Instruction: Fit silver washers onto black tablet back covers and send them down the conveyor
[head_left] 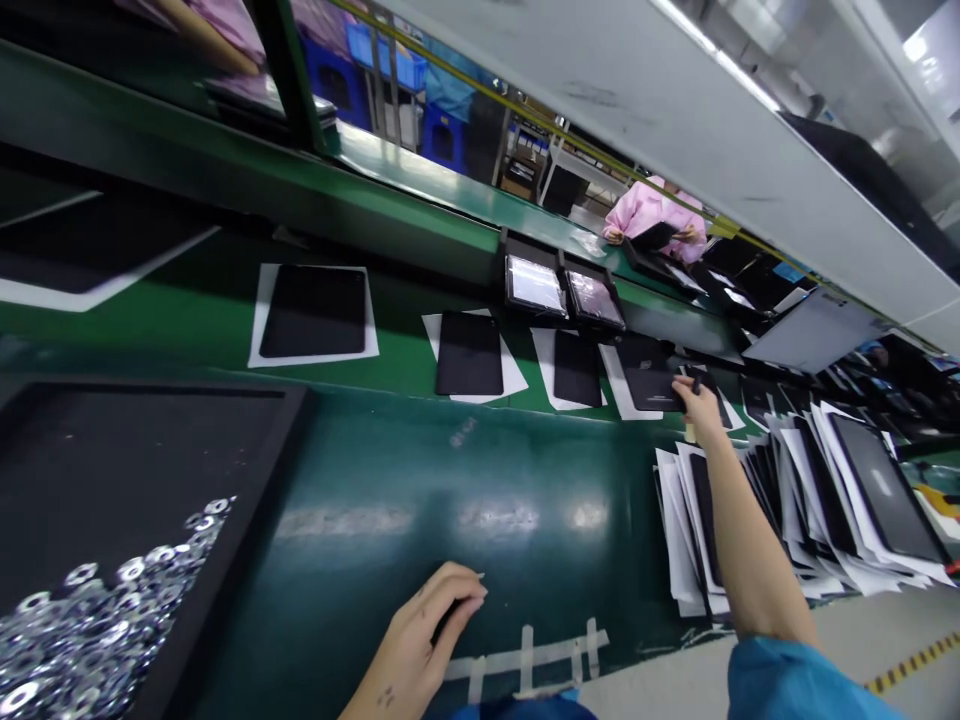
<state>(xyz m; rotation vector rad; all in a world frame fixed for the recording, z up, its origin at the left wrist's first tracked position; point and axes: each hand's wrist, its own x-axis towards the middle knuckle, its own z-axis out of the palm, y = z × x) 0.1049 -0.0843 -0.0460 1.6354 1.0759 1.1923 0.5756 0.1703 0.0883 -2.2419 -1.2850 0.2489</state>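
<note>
My right hand (pixel 701 408) reaches to the far belt, its fingers closed on the right edge of a black tablet back cover (pixel 646 372) that lies over a white sheet. A small dark thing shows at its fingertips, too small to name. My left hand (pixel 424 635) hovers above the green bench near its front edge, fingers curled and tips close to the thumb, with nothing visible in them. Left of the held cover, more black panels (pixel 469 353) lie on white sheets along the green belt. A stack of black covers interleaved with white sheets (pixel 806 500) stands below my right forearm.
A black tray (pixel 270 480) with many metal washers (pixel 112 610) sits at the left. Two black trays with shiny screens (pixel 536 285) rest on the ledge behind the belt. A person in pink (pixel 652 215) works opposite. A white overhead panel (pixel 675 120) slants across the top.
</note>
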